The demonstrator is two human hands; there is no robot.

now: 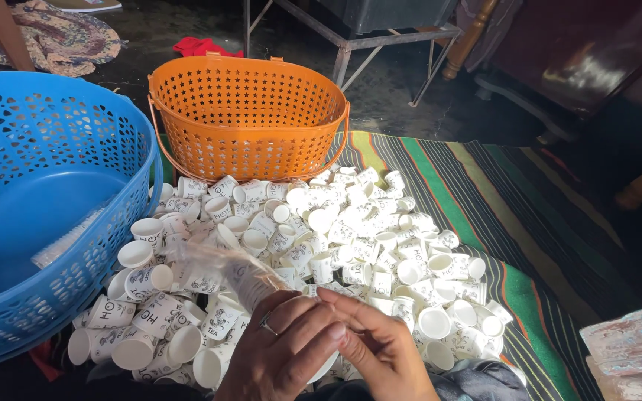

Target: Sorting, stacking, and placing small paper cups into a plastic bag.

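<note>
My left hand, with a ring on one finger, grips a stack of white paper cups inside a clear plastic sleeve that sticks out up and to the left. My right hand touches the same stack at its near end, fingers pinched against the left hand. Both hands hover low over a large heap of loose white paper cups spread on a striped mat.
A blue perforated basket stands at the left with a plastic-wrapped item inside. An orange basket with star holes sits behind the heap. Metal table legs and dark furniture stand beyond. A crumpled plastic bag lies at the lower right.
</note>
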